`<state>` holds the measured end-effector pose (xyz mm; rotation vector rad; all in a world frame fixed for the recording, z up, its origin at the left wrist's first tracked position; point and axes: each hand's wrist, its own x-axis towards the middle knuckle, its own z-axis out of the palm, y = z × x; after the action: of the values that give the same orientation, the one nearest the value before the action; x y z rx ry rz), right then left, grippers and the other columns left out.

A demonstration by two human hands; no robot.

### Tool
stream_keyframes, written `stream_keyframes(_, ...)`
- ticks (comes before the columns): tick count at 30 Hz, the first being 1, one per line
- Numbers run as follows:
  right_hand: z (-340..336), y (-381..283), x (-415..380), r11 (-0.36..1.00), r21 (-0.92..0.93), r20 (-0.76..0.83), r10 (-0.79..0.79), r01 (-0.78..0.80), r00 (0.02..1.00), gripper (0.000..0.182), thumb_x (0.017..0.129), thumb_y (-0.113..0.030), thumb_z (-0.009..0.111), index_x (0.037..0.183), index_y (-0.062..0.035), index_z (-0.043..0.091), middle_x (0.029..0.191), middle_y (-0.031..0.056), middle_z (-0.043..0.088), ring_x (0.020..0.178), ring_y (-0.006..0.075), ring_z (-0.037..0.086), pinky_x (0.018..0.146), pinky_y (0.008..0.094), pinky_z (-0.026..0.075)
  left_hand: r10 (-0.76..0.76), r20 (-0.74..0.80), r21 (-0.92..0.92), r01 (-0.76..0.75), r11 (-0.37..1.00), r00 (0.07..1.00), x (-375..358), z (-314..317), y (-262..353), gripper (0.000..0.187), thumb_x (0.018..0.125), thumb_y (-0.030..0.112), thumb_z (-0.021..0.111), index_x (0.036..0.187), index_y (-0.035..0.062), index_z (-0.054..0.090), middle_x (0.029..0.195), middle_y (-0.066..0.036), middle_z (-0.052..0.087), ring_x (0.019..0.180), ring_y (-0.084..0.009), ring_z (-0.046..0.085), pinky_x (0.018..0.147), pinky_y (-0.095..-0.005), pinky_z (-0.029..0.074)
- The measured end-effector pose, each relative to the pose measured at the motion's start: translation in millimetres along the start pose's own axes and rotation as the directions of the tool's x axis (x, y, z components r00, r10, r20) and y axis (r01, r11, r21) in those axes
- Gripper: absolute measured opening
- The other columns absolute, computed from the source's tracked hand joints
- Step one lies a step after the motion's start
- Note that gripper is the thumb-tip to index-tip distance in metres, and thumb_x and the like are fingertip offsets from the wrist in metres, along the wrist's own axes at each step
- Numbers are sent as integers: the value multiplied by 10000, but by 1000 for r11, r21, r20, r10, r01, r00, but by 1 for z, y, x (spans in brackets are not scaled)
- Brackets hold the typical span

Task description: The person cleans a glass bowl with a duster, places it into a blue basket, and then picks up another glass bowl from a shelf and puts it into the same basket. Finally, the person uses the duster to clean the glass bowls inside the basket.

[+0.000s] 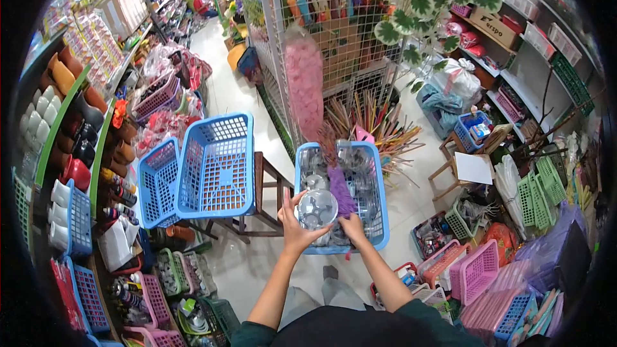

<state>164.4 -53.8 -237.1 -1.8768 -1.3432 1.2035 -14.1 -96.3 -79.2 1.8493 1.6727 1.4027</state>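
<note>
Clear container (319, 208) hangs over the blue basket (380, 196), the left hand (297, 231) spread around its side, and could slip if bumped by the purple duster (342, 191) gripped in the right hand (353, 228).

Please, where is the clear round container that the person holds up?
In the head view, the clear container is in the left hand, above the filled blue basket, left of the purple bundle in the right hand.

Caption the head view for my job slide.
Left hand holding a clear round container, right hand a purple brush-like tool, over a blue basket of clear pieces.
</note>
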Motion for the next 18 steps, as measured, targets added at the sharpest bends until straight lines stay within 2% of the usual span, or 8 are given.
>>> stream_keyframes(3, 36, 17, 16, 982, 166, 96, -103, 87, 990, 342, 770, -216, 612, 992, 45, 606, 873, 210, 661, 775, 348, 650, 722, 413, 491, -7, -18, -29, 7, 1000, 1000, -6, -4, -2, 1332, 479, 302, 902, 1465, 14, 53, 1224, -157, 539, 1139, -275, 504, 1019, -414, 251)
stream_keyframes(5, 43, 19, 24, 971, 164, 324, 112, -173, 939, 361, 771, -178, 598, 1048, 48, 548, 793, 157, 635, 745, 282, 635, 688, 389, 490, -23, -26, -25, 22, 999, 999, -7, -7, 0, 1327, 480, 296, 901, 1464, 15, 57, 1225, -158, 538, 1138, -274, 505, 1019, -415, 256)
stream_keyframes(8, 36, 12, 16, 920, 327, 391, 78, -217, 917, 424, 765, -162, 593, 1108, 60, 479, 774, 131, 604, 742, 249, 620, 657, 368, 493, -29, -47, 0, 29, 1000, 998, -7, -12, 4, 1317, 481, 286, 901, 1464, 21, 64, 1228, -162, 539, 1137, -272, 504, 1015, -412, 269)
stream_keyframes(10, 31, 3, 18, 971, 207, 365, 38, -121, 930, 468, 758, -156, 602, 1143, 66, 454, 919, 189, 609, 831, 308, 623, 735, 405, 507, -42, -60, -29, 40, 999, 997, -6, -16, 6, 1291, 499, 373, 893, 1447, -6, 104, 1247, -138, 546, 1161, -259, 501, 1015, -430, 208)
stream_keyframes(13, 3, -60, -17, 960, -265, 7, -90, 89, 996, 568, 756, -135, 598, 1269, 30, 417, 1231, 274, 466, 1170, 385, 464, 994, 432, 393, -21, -73, -11, 20, 1000, 997, -5, -30, 11, 1307, 486, 324, 903, 1456, 9, 85, 1237, -156, 539, 1153, -268, 498, 1019, -418, 246)
stream_keyframes(14, 0, -76, -23, 958, -266, 16, -104, 104, 994, 568, 756, -135, 598, 1269, 30, 417, 1231, 274, 466, 1170, 385, 464, 994, 432, 393, -11, -76, 2, 11, 1000, 997, -5, -36, 13, 1330, 470, 283, 913, 1465, 27, 67, 1228, -171, 532, 1139, -278, 500, 1021, -406, 287)
stream_keyframes(17, -2, -121, -38, 866, -125, -104, -498, 485, 861, 496, 757, -38, 540, 1243, 39, 476, 1201, 253, 508, 1149, 397, 478, 994, 397, 382, -11, -121, 8, 12, 1000, 993, -4, -57, 17, 1348, 467, 280, 919, 1469, 32, 51, 1247, -181, 511, 1143, -282, 498, 1023, -407, 319)
stream_keyframes(18, -5, -142, -46, 862, 136, 2, -494, 489, 870, 462, 793, -51, 536, 1245, 25, 481, 1191, 219, 521, 1137, 334, 492, 976, 378, 394, -13, -146, -11, 12, 1000, 989, -5, -66, 18, 1352, 468, 279, 919, 1470, 34, 45, 1253, -184, 504, 1146, -283, 497, 1023, -409, 328)
